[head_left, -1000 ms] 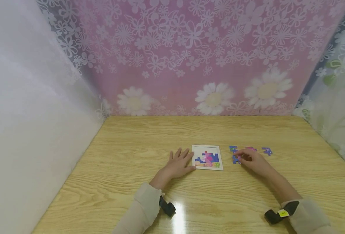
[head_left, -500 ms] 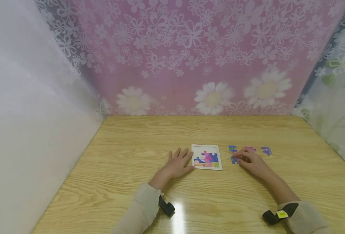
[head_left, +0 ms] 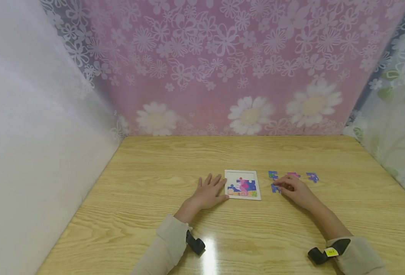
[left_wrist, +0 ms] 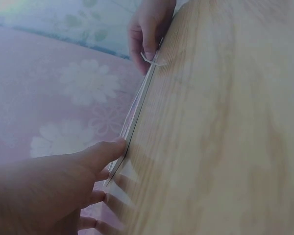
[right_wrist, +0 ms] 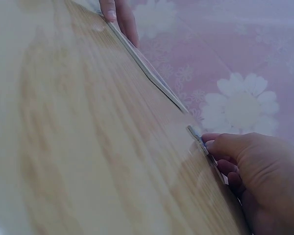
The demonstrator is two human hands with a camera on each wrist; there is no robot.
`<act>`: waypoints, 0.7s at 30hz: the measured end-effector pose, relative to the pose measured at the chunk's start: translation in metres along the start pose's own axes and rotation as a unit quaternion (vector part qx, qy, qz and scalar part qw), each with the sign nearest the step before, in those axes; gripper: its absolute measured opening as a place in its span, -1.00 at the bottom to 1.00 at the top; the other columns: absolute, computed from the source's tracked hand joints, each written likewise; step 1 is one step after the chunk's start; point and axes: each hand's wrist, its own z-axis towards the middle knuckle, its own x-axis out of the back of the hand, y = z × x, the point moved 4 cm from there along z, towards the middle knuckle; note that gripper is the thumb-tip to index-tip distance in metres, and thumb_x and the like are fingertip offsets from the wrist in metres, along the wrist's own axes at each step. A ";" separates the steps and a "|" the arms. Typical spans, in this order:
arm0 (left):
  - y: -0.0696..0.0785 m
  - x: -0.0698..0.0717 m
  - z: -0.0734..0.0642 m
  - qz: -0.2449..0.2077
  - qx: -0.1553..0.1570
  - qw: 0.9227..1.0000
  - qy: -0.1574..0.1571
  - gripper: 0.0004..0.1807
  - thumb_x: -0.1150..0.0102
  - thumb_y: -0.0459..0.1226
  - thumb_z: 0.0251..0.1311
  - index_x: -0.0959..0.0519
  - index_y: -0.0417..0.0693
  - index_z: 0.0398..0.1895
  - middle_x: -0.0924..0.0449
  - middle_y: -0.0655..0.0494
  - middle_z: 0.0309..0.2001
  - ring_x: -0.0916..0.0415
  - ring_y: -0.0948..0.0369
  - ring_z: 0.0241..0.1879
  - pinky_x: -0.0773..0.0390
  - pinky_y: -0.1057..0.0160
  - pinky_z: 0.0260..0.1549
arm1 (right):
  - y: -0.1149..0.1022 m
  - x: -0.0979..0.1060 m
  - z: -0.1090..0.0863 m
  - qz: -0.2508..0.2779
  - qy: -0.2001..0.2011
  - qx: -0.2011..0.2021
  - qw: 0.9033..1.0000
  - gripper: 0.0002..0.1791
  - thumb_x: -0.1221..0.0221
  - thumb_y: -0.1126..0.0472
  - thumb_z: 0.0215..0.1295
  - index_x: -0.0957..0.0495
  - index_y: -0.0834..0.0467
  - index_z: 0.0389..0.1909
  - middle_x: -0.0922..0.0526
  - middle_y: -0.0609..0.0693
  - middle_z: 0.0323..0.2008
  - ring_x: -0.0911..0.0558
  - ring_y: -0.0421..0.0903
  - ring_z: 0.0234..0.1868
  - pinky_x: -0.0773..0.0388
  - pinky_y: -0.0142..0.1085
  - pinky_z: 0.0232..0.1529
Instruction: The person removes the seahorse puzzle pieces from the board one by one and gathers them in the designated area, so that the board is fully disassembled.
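Observation:
A white square puzzle frame (head_left: pixel 242 173) lies on the table, its lower part filled with pieces showing a pink seahorse on blue. My left hand (head_left: pixel 206 194) rests at its left side with fingers spread, the thumb touching the near left corner. To the right of the frame, my right hand (head_left: pixel 297 191) pinches a blue puzzle piece (head_left: pixel 275 188) between thumb and fingers, low over the table. Part of that piece is hidden under the fingertips. In the right wrist view, the right hand (right_wrist: pixel 269 171) is at the piece's edge, and the frame (right_wrist: pixel 152 78) appears edge-on.
Behind the right hand lie a blue and green piece (head_left: pixel 272 174), a partly covered pink piece (head_left: pixel 294 174) and a blue piece (head_left: pixel 312 177). The wooden table (head_left: pixel 137 164) meets a flowered pink backdrop (head_left: pixel 202 76). Cloth walls stand at both sides.
The right fingers now cover more of the pinched puzzle piece than a second ago. The left hand stays at the frame; the head view has shifted very slightly.

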 end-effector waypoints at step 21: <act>-0.001 -0.001 0.000 0.012 0.000 1.000 0.000 -0.29 0.18 0.15 0.29 -0.04 0.10 0.43 0.12 0.06 0.42 0.32 -0.03 0.38 0.30 -0.22 0.20 | 0.043 -0.010 -0.003 0.009 -0.011 -0.010 1.000 -0.77 -0.11 0.44 0.24 -0.59 0.26 -0.10 -0.53 0.04 -0.22 -0.40 -0.22 -0.39 -0.40 -0.39 -0.44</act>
